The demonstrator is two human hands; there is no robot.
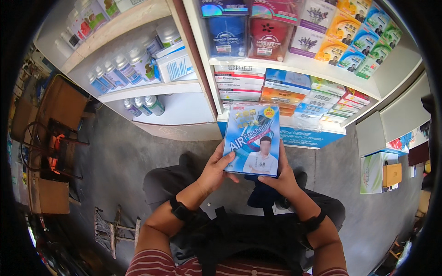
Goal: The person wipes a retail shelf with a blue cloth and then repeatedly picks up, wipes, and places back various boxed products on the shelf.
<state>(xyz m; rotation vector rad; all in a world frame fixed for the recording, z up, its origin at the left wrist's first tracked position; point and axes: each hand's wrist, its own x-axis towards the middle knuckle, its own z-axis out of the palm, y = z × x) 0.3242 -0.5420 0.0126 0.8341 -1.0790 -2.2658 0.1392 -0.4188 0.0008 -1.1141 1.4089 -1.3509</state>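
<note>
Both my hands hold a blue air freshener box [246, 133] upright before the shelf, its printed front toward me. My left hand [215, 166] grips its lower left side with the thumb across the front. On the lower right corner, my right hand [282, 177] closes round the edge, thumb at the bottom. Just beyond the box, stacks of air freshener boxes [285, 83] in red, blue, orange and green fill the lower shelf. Above them, blue and red packets [225, 34] and rows of purple, orange, blue and green packets [336, 39] stand on the upper shelf.
To the left, a white shelf unit [184, 83] carries several spray cans and bottles [120, 66]. A wooden stool [117, 232] is on the grey floor [124, 170] at the lower left. Cartons [375, 172] stand at the right; a wooden cabinet [60, 103] is far left.
</note>
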